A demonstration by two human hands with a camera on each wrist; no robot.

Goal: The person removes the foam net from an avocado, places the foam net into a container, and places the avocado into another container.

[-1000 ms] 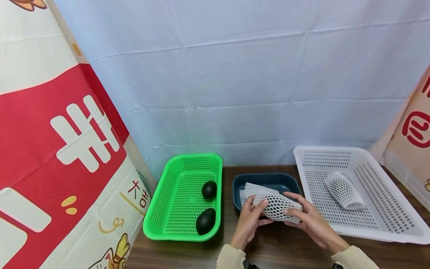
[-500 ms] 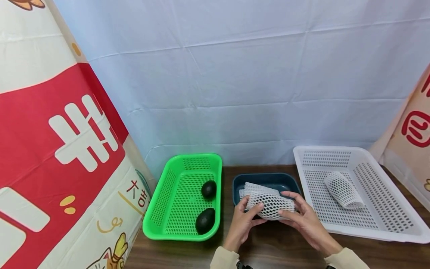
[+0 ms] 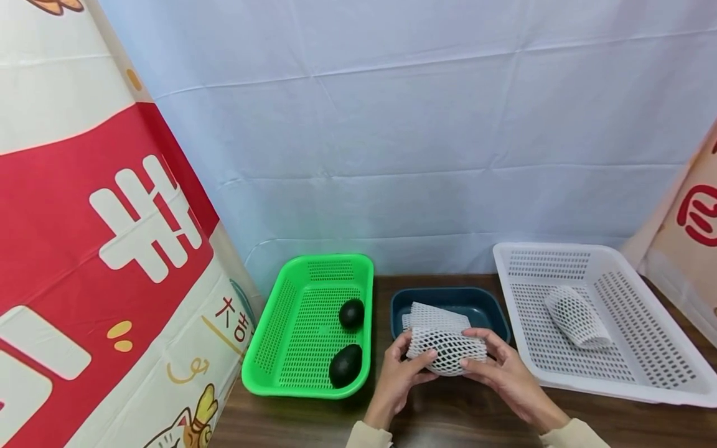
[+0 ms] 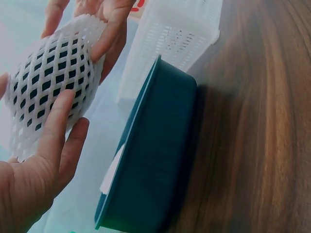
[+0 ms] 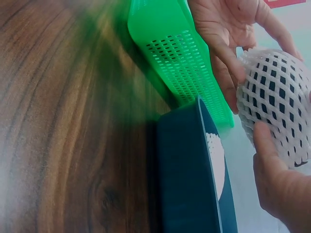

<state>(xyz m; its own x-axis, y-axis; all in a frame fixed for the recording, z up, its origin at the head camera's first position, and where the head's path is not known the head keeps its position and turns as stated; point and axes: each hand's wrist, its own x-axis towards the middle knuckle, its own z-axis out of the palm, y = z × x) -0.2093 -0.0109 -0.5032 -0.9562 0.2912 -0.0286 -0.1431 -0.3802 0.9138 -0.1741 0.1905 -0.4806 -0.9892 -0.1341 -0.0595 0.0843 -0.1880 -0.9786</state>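
Note:
A white foam net sleeve (image 3: 448,352) covers a dark avocado, whose skin shows through the mesh in both wrist views. My left hand (image 3: 399,372) grips the sleeve's left end, thumb on the near side. On the other end, my right hand (image 3: 500,371) holds it between thumb and fingers. The wrapped fruit is lifted just in front of a dark blue tray (image 3: 493,305). Flat foam net sleeves (image 3: 435,317) lie in that tray, partly hidden behind the held one.
At left, a green basket (image 3: 263,348) holds two bare avocados (image 3: 345,366) along its right side. The white basket (image 3: 616,373) at right contains one wrapped avocado (image 3: 577,317). All stand on a dark wooden table (image 3: 313,423) before a pale cloth backdrop.
Both hands have shifted slightly left and toward me with the wrapped avocado. The sleeve's right end, tapered a second ago, now looks wider and blunter.

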